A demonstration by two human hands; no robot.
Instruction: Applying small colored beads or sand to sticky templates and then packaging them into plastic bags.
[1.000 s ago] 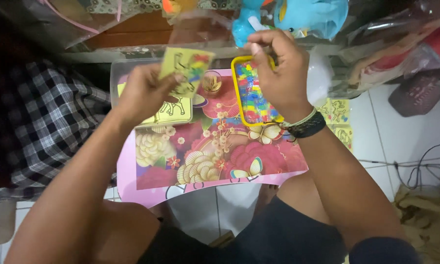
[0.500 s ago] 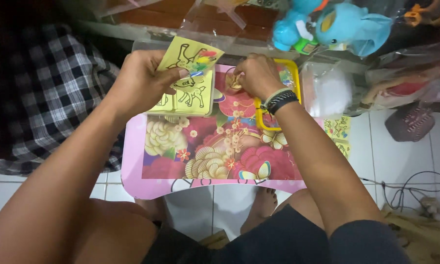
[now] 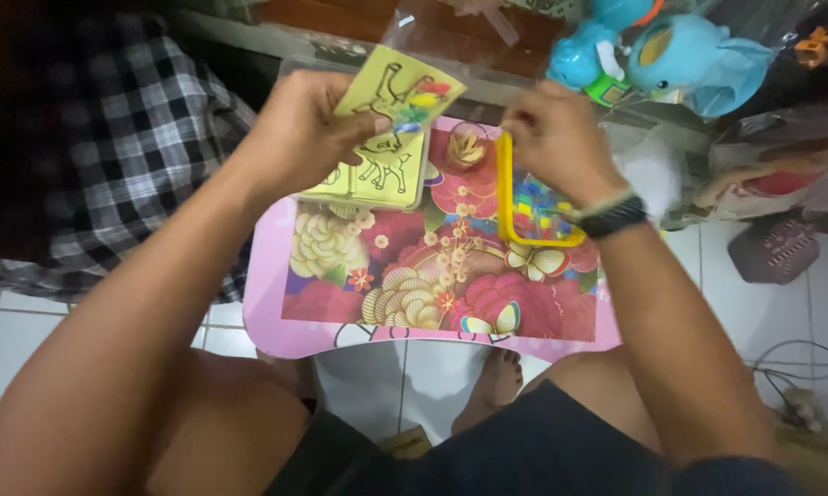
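Since half a second ago, the right hand has shifted right, to the top of the yellow tray of coloured bits on the pink floral table; whether its grip pinches anything cannot be told. The left hand holds a yellow card raised above a stack of yellow cards, thumb and fingers pinching it.

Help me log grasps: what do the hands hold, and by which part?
The left hand pinches a yellow picture card at its lower edge. Whether the right hand holds anything cannot be told.
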